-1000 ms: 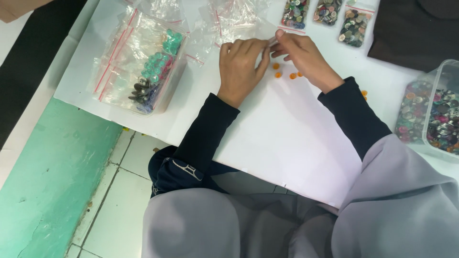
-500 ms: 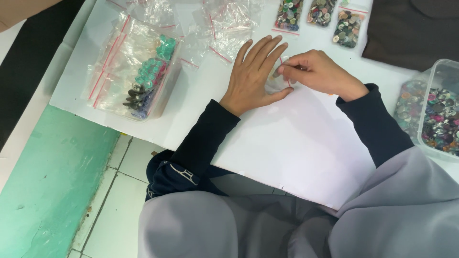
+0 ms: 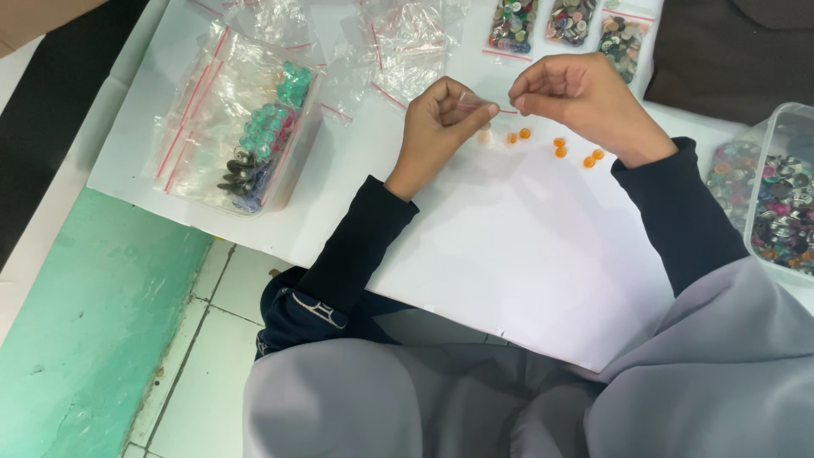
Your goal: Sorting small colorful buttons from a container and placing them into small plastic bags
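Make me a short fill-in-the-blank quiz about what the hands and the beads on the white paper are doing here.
1. The left hand and right hand together pinch a small clear ____ with a red strip.
2. The loose beads under the hands are ____ in colour.
3. The beads lie on a sheet of ____ paper.
4. The clear plastic tub of mixed beads sits at the ____ edge.

Missing words: bag; orange; white; right

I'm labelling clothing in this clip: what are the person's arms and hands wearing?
Both arms wear long, dark navy sleeves with snug cuffs ending at the wrists. The left hand and right hand are bare, with no gloves, rings or watch visible. Light grey fabric drapes over the right upper arm.
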